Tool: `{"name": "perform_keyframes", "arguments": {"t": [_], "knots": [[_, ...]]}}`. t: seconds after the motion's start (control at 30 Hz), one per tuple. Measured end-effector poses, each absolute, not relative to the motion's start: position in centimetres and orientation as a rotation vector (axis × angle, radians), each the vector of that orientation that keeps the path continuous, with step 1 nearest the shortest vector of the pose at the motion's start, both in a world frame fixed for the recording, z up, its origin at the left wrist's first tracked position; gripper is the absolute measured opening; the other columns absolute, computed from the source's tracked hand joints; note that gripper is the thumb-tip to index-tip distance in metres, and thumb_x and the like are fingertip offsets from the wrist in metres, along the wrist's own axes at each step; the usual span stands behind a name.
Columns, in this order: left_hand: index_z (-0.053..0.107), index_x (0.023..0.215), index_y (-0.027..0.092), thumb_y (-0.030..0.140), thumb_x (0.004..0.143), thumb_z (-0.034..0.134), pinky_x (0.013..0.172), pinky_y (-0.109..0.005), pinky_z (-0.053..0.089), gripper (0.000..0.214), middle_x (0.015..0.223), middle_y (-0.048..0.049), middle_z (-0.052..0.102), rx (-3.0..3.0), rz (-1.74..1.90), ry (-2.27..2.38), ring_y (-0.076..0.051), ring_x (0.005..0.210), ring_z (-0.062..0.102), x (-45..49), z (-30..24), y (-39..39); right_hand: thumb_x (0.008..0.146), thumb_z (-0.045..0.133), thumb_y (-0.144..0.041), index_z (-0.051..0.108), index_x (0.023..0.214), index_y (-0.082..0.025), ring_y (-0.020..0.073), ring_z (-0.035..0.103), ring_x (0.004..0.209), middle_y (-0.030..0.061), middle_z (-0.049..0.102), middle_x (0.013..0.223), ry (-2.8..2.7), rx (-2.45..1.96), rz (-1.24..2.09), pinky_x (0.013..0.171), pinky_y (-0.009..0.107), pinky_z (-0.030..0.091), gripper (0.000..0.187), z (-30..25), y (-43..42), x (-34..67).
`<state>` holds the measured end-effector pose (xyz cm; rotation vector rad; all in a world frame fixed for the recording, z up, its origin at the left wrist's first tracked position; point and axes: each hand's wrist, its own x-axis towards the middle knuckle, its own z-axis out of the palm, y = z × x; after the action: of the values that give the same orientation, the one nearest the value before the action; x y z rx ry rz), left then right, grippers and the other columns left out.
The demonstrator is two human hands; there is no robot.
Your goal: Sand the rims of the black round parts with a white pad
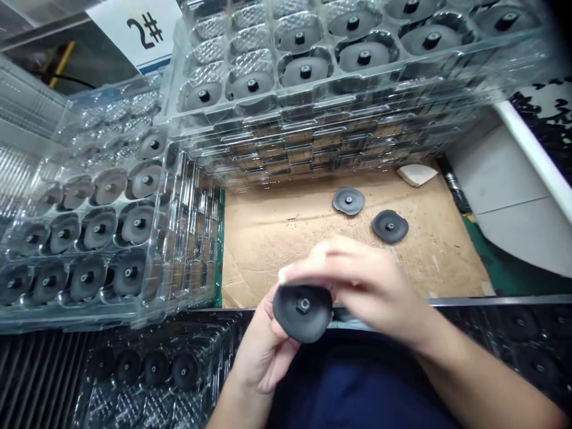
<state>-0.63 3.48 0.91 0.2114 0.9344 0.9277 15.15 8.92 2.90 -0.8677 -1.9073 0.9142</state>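
A round black rubber diaphragm (291, 322) with a small metal nut-like insert at its centre is tilted towards me, low in the middle of the head view. My left hand (268, 351) grips it from below and the left, its fingers partly hidden behind the disc. My right hand (370, 280) is at its upper right rim, fingers bent over the top edge. Motion smears those fingers, so their grip is unclear. Beyond my hands, two similar discs, one greyer (348, 208) and one darker (383, 233), lie on the cardboard sheet (259, 244).
Stacked clear plastic trays of discs stand at the back (295, 128) and left (174, 238). A darker tray (223, 339) is at lower left. A pale wedge-shaped piece (417, 174) lies near the white box wall (504, 167) on the right. A "2#" sign (129, 36) is upper left.
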Motion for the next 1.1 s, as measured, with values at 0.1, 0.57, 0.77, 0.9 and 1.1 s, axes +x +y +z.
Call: {"name": "perform_keyframes", "arguments": {"t": [0.1, 0.57, 0.77, 0.9, 1.1], "knots": [[0.067, 0.105, 0.025, 0.026, 0.059, 0.083, 0.075, -0.027, 0.057, 0.048, 0.108, -0.0021, 0.070, 0.111, 0.910, 0.726, -0.024, 0.095, 0.068, -1.0, 0.9, 3.1, 0.091, 0.052, -0.018, 0.067, 0.104, -0.022, 0.0150, 0.062, 0.090, 0.0032, 0.068, 0.101, -1.656, -1.290, 1.093, 0.073, 0.025, 0.050, 0.020, 0.1, 8.4, 16.3], [0.064, 0.111, 0.026, 0.038, 0.055, 0.083, 0.082, -0.027, 0.055, 0.060, 0.114, -0.0031, 0.067, 0.119, 0.928, 0.672, -0.023, 0.100, 0.065, -0.4, 1.0, 3.3, 0.089, 0.054, -0.017, 0.063, 0.108, -0.025, 0.0149, 0.062, 0.080, 0.0004, 0.069, 0.101, -1.720, -1.369, 0.847, 0.063, 0.025, 0.046, 0.022, 1.3, 6.0, 17.4], [0.068, 0.104, 0.022, 0.044, 0.043, 0.086, 0.072, -0.015, 0.051, 0.067, 0.089, 0.0005, 0.070, 0.218, 1.051, 1.006, -0.013, 0.082, 0.063, 0.0, 0.2, 2.7, 0.090, 0.048, -0.009, 0.066, 0.103, -0.015, 0.0186, 0.063, 0.078, 0.0054, 0.070, 0.090, -2.038, -1.149, 0.782, 0.069, 0.031, 0.047, 0.023, 4.1, 6.7, 15.0], [0.069, 0.103, 0.024, 0.046, 0.044, 0.085, 0.073, -0.018, 0.051, 0.065, 0.093, 0.0002, 0.070, 0.259, 1.124, 1.023, -0.015, 0.086, 0.062, -0.2, -0.4, 2.7, 0.091, 0.044, -0.010, 0.067, 0.103, -0.015, 0.0188, 0.061, 0.076, 0.0059, 0.069, 0.088, -2.011, -1.136, 0.689, 0.070, 0.032, 0.046, 0.026, 3.1, 6.7, 13.7], [0.067, 0.105, 0.030, 0.040, 0.041, 0.087, 0.086, -0.023, 0.048, 0.068, 0.107, -0.0001, 0.070, 0.332, 1.168, 1.028, -0.018, 0.096, 0.064, -0.7, -0.2, 3.2, 0.089, 0.048, -0.014, 0.066, 0.105, -0.016, 0.0172, 0.061, 0.074, 0.0061, 0.067, 0.086, -1.816, -1.304, 1.024, 0.067, 0.029, 0.047, 0.024, 3.3, 4.9, 14.6]]}}
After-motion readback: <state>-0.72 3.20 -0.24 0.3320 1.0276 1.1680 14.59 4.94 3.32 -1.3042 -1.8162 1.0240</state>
